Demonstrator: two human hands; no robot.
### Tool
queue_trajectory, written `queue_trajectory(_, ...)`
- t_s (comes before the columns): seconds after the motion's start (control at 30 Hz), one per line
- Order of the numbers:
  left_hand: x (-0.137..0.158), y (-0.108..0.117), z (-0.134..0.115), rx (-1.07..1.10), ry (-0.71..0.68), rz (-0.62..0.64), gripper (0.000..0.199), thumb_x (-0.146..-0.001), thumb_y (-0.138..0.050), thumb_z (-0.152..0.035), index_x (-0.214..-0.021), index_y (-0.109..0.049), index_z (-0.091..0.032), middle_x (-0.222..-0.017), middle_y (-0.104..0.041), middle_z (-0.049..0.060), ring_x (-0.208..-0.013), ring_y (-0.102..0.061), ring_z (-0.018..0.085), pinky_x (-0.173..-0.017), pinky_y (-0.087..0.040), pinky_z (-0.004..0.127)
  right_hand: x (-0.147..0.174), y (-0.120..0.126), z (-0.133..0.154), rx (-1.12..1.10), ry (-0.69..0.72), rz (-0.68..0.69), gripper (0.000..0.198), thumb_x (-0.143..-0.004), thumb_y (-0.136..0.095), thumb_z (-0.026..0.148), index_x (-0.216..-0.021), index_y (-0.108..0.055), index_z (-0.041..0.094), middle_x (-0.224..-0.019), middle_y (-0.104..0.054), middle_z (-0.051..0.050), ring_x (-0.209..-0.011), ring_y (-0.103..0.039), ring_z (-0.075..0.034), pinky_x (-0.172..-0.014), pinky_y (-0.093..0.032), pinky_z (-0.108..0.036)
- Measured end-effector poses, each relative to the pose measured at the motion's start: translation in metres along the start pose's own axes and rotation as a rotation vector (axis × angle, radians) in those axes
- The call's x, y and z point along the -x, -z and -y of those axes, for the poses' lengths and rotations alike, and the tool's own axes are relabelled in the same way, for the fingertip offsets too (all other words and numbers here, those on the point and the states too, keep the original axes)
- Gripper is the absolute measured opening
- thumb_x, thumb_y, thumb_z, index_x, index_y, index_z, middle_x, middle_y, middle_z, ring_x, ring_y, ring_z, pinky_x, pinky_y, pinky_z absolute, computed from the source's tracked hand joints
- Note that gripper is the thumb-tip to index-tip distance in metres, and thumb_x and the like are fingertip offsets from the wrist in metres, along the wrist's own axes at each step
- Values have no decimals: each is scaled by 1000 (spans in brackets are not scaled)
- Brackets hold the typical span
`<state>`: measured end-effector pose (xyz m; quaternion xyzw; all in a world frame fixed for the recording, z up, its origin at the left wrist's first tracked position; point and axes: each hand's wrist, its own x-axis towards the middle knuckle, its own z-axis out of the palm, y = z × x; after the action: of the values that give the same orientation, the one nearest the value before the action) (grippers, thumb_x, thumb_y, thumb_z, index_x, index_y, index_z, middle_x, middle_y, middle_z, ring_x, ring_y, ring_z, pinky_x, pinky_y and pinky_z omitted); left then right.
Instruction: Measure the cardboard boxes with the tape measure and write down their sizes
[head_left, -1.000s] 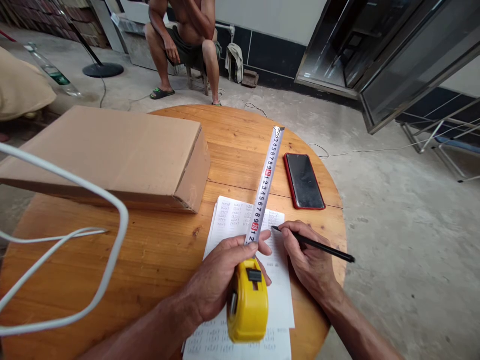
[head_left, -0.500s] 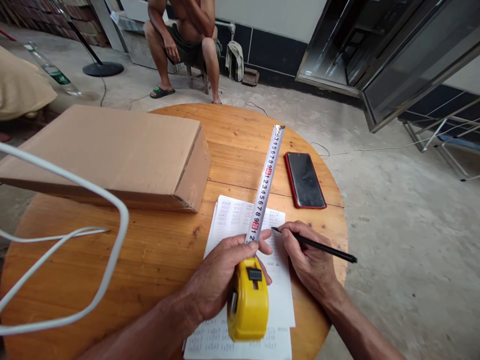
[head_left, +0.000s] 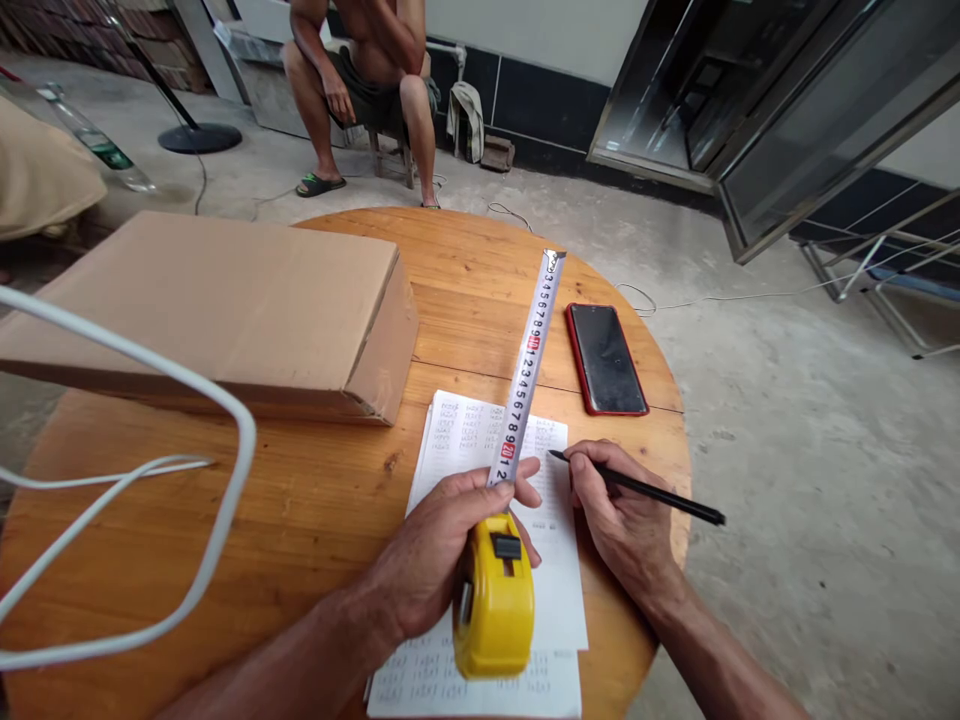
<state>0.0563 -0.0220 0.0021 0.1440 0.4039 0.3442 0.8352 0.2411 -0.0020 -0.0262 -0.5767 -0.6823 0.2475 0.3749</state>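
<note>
My left hand (head_left: pixel 442 545) is closed around a yellow tape measure (head_left: pixel 499 610), the thumb pressed on its blade near the case. The numbered blade (head_left: pixel 527 360) sticks out away from me, its metal tip over the far part of the table. In my right hand (head_left: pixel 626 515) a black pen (head_left: pixel 660 492) is pinched, its point just above or on the paper; contact cannot be told. Beneath both hands lie white sheets of paper (head_left: pixel 551 590) with rows of handwritten figures, partly hidden by the left hand and the tape measure.
A closed cardboard box (head_left: pixel 225 310) sits on the round wooden table (head_left: pixel 480 250) at left. A red-cased phone (head_left: pixel 606 358) lies at right. White bent tubing (head_left: pixel 244 470) crosses the left foreground. A seated person (head_left: pixel 345 90) is beyond the table, near a plastic bottle (head_left: pixel 97 140).
The pen's tip has shifted slightly right over the paper, with my right hand barely moving. My left hand keeps the tape measure nearly still. The whole view has drifted slightly.
</note>
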Motion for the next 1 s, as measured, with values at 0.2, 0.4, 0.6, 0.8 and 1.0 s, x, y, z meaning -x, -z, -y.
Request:
queue_trajectory(0.2, -1, -1, 0, 6, -1, 1, 17, -87, -47, -22, -81, -60, -12, -94, -68, 14, -50, -59, 9, -47, -40, 18, 0, 0, 0, -2, -5, 2, 12, -88, -51, 24, -83, -61, 20, -66, -60, 1, -55, -55, -10, -48, -42, -21)
queue_trajectory(0.4, 0, -1, -1, 2, 3, -1, 17, -87, -47, -23, -80, -60, -13, -95, -69, 13, -49, -58, 9, -46, -39, 18, -1, 0, 1, 6, -11, 10, 13, -88, -50, 25, -83, -62, 19, -66, -60, 0, -56, -56, -12, -47, -43, -21)
queue_trajectory(0.6, 0, -1, -1, 1, -1, -2, 17, -86, -49, -25, -80, -60, -14, -84, -70, 12, -52, -59, 11, -48, -40, 19, -1, 0, 0, 3, -17, 17, 13, -88, -50, 26, -83, -61, 19, -67, -60, 0, -57, -56, -12, -47, -43, -22)
queue_trajectory(0.8, 0, -1, 0, -6, -2, -1, 17, -86, -48, -25, -81, -60, -14, -80, -70, 11, -51, -58, 10, -48, -39, 19, -1, -1, 1, 31, 11, 22, 11, -88, -50, 24, -85, -60, 20, -69, -60, 0, -57, -56, -12, -46, -42, -21)
queue_trajectory(1.0, 0, -1, -1, 0, 2, 4, 18, -87, -47, -24, -80, -60, -14, -79, -70, 11, -51, -58, 10, -47, -39, 18, -1, -1, 1, 48, 30, 12, 10, -87, -51, 23, -86, -61, 20, -68, -61, 1, -56, -56, -12, -46, -41, -21)
